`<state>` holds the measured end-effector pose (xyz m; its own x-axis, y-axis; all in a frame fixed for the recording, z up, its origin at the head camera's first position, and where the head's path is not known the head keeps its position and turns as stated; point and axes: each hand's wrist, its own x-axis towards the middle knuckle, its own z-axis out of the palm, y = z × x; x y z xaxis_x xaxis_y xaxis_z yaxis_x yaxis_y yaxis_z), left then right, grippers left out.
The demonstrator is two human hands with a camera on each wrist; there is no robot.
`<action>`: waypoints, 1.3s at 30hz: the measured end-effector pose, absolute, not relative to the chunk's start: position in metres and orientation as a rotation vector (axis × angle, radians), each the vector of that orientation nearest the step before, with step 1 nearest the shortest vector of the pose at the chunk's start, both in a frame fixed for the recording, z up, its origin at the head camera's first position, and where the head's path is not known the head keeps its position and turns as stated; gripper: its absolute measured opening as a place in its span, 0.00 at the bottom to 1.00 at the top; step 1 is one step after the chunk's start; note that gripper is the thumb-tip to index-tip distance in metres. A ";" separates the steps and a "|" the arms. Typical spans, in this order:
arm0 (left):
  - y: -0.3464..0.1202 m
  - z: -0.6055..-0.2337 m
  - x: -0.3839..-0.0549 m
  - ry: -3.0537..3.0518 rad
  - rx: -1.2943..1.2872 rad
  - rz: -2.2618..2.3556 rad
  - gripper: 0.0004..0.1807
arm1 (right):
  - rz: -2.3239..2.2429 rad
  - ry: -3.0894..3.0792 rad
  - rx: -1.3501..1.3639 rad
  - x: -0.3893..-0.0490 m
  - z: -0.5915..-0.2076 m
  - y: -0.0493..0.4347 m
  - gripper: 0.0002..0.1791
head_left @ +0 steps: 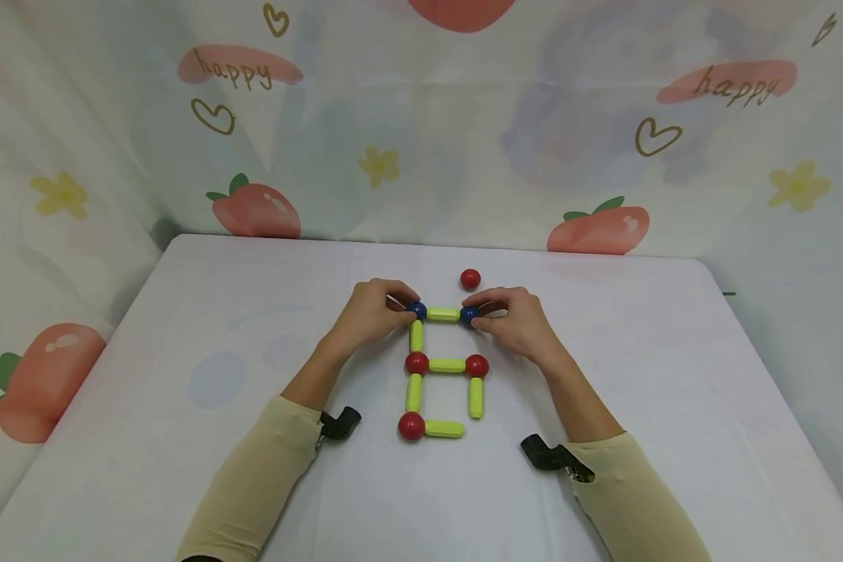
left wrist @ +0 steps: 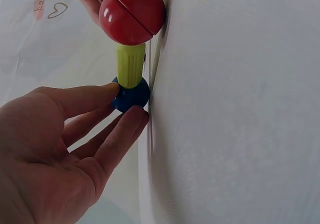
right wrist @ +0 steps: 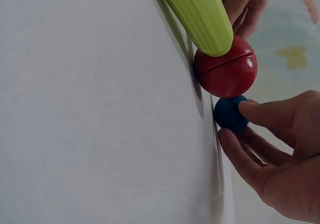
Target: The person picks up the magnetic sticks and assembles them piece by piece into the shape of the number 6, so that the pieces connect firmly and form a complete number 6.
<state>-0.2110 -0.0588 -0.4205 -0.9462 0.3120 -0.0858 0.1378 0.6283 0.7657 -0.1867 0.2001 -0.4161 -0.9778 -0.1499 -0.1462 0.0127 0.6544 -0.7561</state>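
Note:
My left hand (head_left: 372, 314) pinches a blue ball (left wrist: 131, 95) between thumb and fingers at the top left corner of a ball-and-stick toy figure. At the top right corner, my right hand (head_left: 518, 321) pinches another blue ball (right wrist: 230, 114). A yellow-green stick (head_left: 443, 314) lies between the two blue balls. Below the left one, another stick (head_left: 416, 337) runs down to a red ball (head_left: 417, 363). A crosswise stick (head_left: 447, 365) joins this to a second red ball (head_left: 476, 365). Lower left, a third red ball (head_left: 411, 426) touches a sideways stick (head_left: 445, 429).
A loose red ball (head_left: 470, 279) lies behind the figure, near my right hand. One stick (head_left: 475, 399) points toward me from the right red ball, its near end without a ball. The white table (head_left: 147, 375) meets a printed cloth (head_left: 449, 172) at the back.

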 end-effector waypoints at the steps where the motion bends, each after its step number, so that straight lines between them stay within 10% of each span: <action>1: -0.060 -0.421 -0.211 2.640 0.364 1.225 0.14 | -1.226 2.675 -0.120 -0.188 -0.416 0.199 0.17; 39: -0.059 -0.421 -0.210 2.634 0.293 1.256 0.13 | -1.240 2.801 -0.035 -0.239 -0.421 0.197 0.20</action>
